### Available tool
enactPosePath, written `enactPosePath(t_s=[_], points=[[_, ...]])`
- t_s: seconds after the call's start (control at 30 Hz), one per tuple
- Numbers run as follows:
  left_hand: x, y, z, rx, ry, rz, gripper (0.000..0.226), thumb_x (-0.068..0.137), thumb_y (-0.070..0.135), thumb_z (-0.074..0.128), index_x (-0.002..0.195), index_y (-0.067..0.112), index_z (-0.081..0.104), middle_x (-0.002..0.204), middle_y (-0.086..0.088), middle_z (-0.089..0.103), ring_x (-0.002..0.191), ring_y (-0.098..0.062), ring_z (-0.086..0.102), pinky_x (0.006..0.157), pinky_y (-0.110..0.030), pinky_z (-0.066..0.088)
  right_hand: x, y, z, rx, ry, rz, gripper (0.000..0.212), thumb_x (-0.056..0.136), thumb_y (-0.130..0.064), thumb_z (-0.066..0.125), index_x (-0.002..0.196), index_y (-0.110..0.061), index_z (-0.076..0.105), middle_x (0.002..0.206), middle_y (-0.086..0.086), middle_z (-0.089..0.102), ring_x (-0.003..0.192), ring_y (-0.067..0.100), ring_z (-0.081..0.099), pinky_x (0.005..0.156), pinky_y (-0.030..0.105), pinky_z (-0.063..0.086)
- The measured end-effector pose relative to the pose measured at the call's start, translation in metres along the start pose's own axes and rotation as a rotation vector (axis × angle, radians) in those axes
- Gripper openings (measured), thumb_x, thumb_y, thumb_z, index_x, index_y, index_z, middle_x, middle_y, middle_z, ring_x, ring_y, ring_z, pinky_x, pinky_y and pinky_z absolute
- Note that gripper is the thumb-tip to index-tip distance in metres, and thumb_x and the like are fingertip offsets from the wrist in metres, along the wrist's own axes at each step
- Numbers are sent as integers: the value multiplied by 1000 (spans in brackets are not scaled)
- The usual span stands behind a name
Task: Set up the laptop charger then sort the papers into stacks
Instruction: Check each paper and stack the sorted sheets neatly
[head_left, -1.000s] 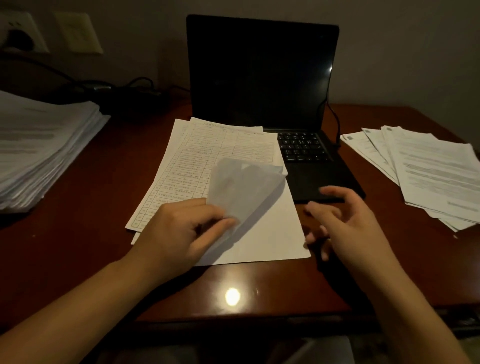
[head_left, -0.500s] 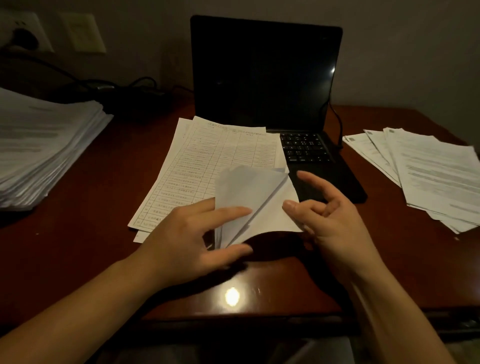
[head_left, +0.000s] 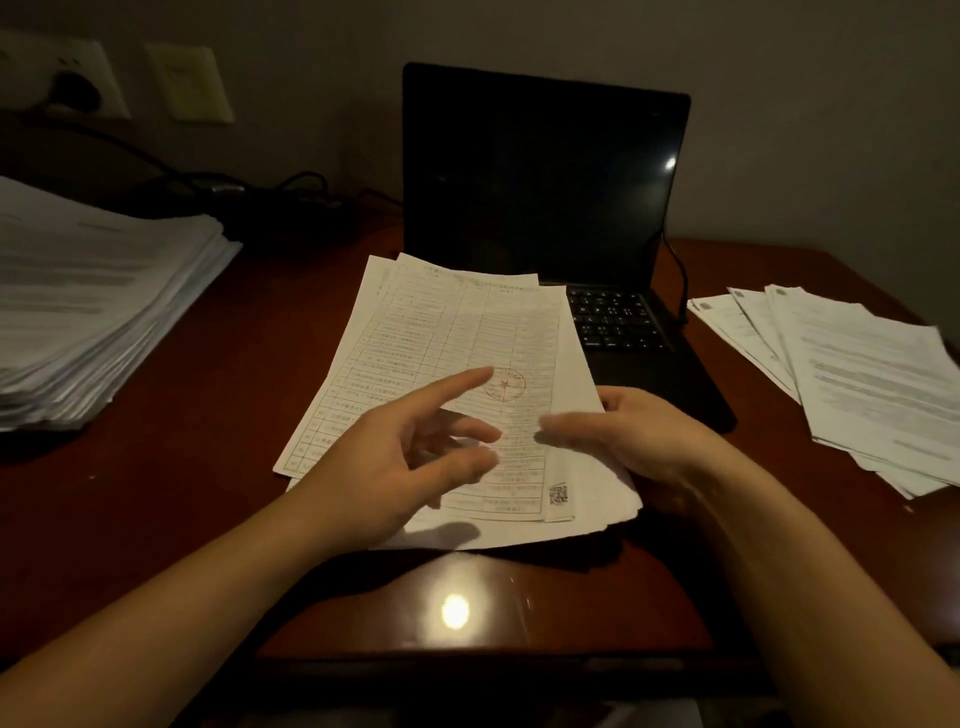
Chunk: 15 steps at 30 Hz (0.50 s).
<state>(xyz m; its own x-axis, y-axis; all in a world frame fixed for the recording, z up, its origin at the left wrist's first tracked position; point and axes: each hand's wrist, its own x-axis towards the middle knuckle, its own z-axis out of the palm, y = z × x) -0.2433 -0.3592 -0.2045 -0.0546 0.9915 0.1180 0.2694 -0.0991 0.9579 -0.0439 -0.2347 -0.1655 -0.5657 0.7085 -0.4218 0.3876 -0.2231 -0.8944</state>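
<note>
Reddish surface (head_left: 218, 415); grips middle papers (head_left: 447, 332) by right edge with right hand (head_left: 644, 436), long axis pointing toward laptop (head_left: 540, 171), left hand (head_left: 384, 462) spread loose above

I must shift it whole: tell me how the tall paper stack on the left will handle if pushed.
The tall stack is thick, so probably heavy to lift. Its edges fan unevenly, so pushed sheets would likely shear apart.

white gridded form (head_left: 457, 364) with a red round stamp (head_left: 504, 384) (faint), black laptop (head_left: 540, 176), reddish-brown desk (head_left: 208, 415).
</note>
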Motion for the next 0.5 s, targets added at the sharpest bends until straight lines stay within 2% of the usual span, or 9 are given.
enactPosePath(t_s=[0.07, 0.17, 0.23, 0.3, 0.33, 0.37, 0.43, 0.5], points=[[2, 0, -5, -9, 76, -14, 49, 81, 35, 70, 127, 43, 58, 113, 12, 72, 97, -13, 71, 73, -29, 56, 1, -3, 2, -117, 36, -17, 26, 89, -7, 71, 113, -17, 68, 104, -1, 78, 87, 13, 76, 67, 23, 61], [6, 0, -24, 175, 319, -74, 34, 89, 27, 72, 120, 39, 66, 118, 17, 67, 108, 0, 63, 96, -27, 53, -1, -4, 4, -76, 81, -103, 27, 89, -5, 71, 111, -21, 67, 105, -3, 78, 89, 13, 76, 70, 25, 62], [11, 2, -41, 273, 499, -159, 51, 90, 27, 73, 136, 36, 55, 137, 15, 52, 123, -4, 52, 106, -35, 46, -2, -4, 4, -37, 94, -172, 29, 89, -5, 70, 114, -19, 66, 107, -2, 77, 94, 17, 76, 79, 34, 62], [15, 7, -58, 245, 587, -288, 74, 89, 31, 74, 151, 38, 34, 151, 8, 41, 132, -15, 46, 106, -42, 42, -4, -4, 6, -14, 106, -228, 32, 90, -6, 70, 118, -19, 65, 109, -1, 77, 97, 21, 75, 84, 41, 60], [16, 10, -66, 176, 591, -329, 79, 88, 31, 74, 153, 38, 30, 151, 7, 42, 130, -16, 48, 105, -43, 43, -4, -4, 7, 4, 109, -253, 33, 89, -6, 70, 119, -19, 64, 109, 0, 77, 97, 22, 75, 83, 43, 60], [17, 13, -74, 71, 564, -333, 77, 86, 30, 75, 151, 36, 35, 146, 6, 50, 125, -15, 54, 103, -43, 45, -5, -7, 8, 19, 114, -286, 34, 89, -6, 70, 120, -18, 63, 110, 1, 76, 97, 24, 75, 82, 44, 61], [20, 17, -86, -103, 414, -315, 55, 83, 26, 76, 136, 26, 57, 124, 3, 70, 109, -16, 69, 101, -47, 50, -5, -8, 11, 54, 130, -346, 35, 89, -5, 70, 121, -17, 63, 111, 1, 76, 98, 22, 75, 78, 38, 62], [20, 26, -92, -129, 314, -278, 36, 85, 22, 74, 121, 21, 67, 111, 4, 75, 101, -14, 72, 101, -45, 51, -5, -11, 14, 100, 154, -393, 35, 88, -4, 70, 119, -18, 64, 110, -1, 76, 99, 19, 74, 79, 33, 62]])
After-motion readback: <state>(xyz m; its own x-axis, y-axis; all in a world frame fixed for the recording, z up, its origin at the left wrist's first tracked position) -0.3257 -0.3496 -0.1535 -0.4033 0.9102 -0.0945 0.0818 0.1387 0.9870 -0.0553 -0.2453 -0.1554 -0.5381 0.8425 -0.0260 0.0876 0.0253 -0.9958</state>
